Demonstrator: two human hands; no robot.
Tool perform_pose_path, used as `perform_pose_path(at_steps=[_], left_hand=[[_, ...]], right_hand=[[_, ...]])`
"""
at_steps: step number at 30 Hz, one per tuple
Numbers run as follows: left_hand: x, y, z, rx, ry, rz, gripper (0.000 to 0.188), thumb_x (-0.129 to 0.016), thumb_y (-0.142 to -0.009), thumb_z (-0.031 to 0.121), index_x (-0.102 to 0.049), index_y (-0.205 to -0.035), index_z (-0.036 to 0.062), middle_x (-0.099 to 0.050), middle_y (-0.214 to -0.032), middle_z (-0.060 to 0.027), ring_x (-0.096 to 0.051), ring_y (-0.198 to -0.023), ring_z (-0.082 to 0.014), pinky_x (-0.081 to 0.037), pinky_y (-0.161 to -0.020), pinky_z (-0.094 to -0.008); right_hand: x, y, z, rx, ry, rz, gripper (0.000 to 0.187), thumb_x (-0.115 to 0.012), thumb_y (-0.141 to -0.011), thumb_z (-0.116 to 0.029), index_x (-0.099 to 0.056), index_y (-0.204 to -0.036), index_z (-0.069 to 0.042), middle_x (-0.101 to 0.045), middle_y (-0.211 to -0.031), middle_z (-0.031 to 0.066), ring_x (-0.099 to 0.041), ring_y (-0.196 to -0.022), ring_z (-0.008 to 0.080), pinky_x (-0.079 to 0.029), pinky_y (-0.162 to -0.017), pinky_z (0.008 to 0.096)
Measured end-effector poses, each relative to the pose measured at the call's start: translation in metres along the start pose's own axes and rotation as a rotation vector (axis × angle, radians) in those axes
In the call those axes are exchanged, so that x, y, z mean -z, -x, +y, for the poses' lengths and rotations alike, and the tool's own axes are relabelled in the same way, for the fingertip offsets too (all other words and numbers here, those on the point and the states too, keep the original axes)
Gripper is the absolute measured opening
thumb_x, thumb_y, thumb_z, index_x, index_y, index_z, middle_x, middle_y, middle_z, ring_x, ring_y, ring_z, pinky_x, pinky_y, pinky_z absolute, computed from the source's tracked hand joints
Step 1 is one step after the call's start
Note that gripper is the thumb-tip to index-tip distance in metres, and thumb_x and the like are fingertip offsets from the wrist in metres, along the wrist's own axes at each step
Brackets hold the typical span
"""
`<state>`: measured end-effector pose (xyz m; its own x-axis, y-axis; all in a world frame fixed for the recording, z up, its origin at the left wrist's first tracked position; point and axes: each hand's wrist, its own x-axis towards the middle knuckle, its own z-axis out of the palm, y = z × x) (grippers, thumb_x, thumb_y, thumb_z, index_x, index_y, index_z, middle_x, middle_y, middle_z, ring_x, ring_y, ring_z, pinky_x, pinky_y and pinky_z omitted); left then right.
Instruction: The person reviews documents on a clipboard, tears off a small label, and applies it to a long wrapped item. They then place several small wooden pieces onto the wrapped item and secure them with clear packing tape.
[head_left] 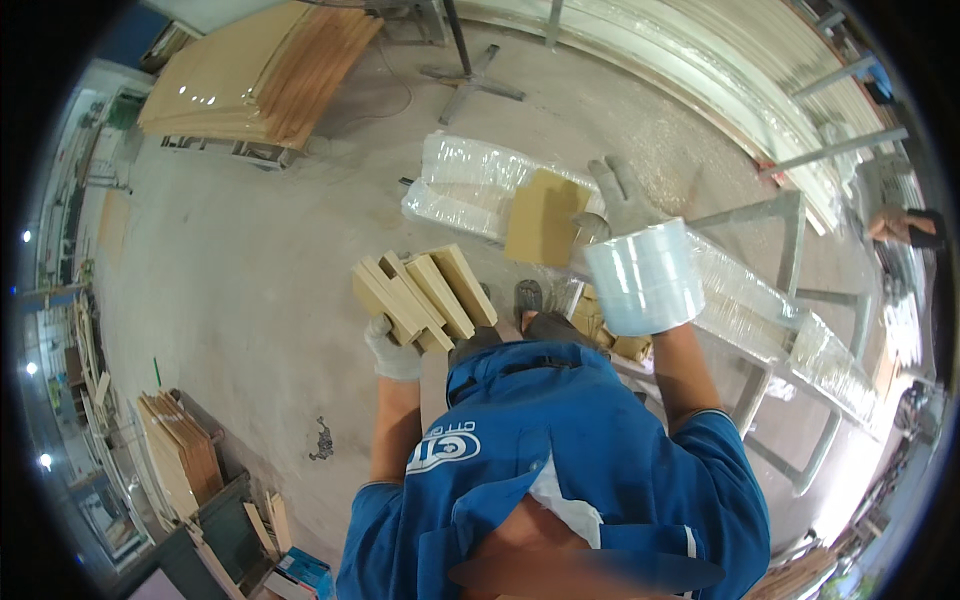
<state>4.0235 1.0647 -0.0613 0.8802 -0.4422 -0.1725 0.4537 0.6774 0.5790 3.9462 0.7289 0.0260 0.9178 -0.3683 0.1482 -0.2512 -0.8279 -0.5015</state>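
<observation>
My left hand (pixel 391 352), in a pale work glove, is closed on the near end of a stack of tan folded cardboard pieces (pixel 430 292). The stack fans out to the right of that hand. My gloved right hand (pixel 625 195) reaches over the long wrapped bundle, its fingers spread and nothing gripped. Round my right wrist sits a roll of clear stretch film (pixel 646 278), with the forearm entering below and the hand coming out above. Beside my right thumb, a tan cardboard sheet (pixel 543 215) lies across the film-wrapped bundle (pixel 465 170); whether the thumb touches it I cannot tell.
Grey metal stand legs (pixel 795 240) hold the bundle at the right. More tan cardboard pieces (pixel 592 318) lie under it near my feet. Stacked panels (pixel 225 75) stand far left, and a cross-footed post (pixel 468 85) is at the back. Another person's arm (pixel 890 224) shows far right.
</observation>
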Motion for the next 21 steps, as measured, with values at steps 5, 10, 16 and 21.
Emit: perform_pose_path(at_steps=[5, 10, 16, 21], left_hand=[[0.017, -0.041, 0.014, 0.236, 0.015, -0.107, 0.09, -0.08, -0.073, 0.039, -0.043, -0.145, -0.0007, -0.058, -0.138, -0.014, -0.059, -0.124, -0.03, -0.051, -0.105, -0.0441], [0.022, -0.073, 0.027, 0.375, 0.001, -0.158, 0.086, -0.082, -0.072, 0.033, -0.047, -0.142, -0.0015, -0.063, -0.132, -0.015, -0.063, -0.118, -0.0311, -0.053, -0.102, -0.0447], [0.016, -0.089, 0.04, 0.483, 0.139, -0.232, 0.081, -0.082, -0.071, 0.024, -0.049, -0.14, -0.0017, -0.064, -0.127, -0.0171, -0.065, -0.113, -0.0323, -0.058, -0.097, -0.0446], [0.014, -0.093, 0.03, 0.529, 0.271, -0.279, 0.081, -0.081, -0.073, 0.028, -0.047, -0.141, -0.0007, -0.063, -0.129, -0.0176, -0.065, -0.113, -0.0321, -0.057, -0.097, -0.0455]], right_hand=[[-0.02, 0.018, -0.014, 0.193, 0.319, -0.064, 0.105, -0.092, -0.054, -0.042, -0.045, -0.145, -0.018, -0.045, -0.146, 0.0254, -0.043, -0.134, 0.0505, -0.037, -0.114, 0.0563], [-0.055, 0.018, -0.023, 0.138, 0.433, -0.018, 0.105, -0.095, -0.047, -0.038, -0.048, -0.14, -0.026, -0.049, -0.14, 0.019, -0.043, -0.134, 0.0483, -0.036, -0.111, 0.0652], [-0.051, 0.001, -0.017, -0.021, 0.546, -0.051, 0.085, -0.09, -0.059, -0.031, -0.053, -0.135, -0.023, -0.052, -0.132, 0.0127, -0.045, -0.133, 0.0413, -0.034, -0.111, 0.0664], [-0.026, 0.005, -0.06, -0.012, 0.222, 0.014, 0.102, -0.09, -0.056, -0.024, -0.044, -0.147, -0.018, -0.047, -0.146, 0.0146, -0.037, -0.142, 0.0428, -0.032, -0.118, 0.057]])
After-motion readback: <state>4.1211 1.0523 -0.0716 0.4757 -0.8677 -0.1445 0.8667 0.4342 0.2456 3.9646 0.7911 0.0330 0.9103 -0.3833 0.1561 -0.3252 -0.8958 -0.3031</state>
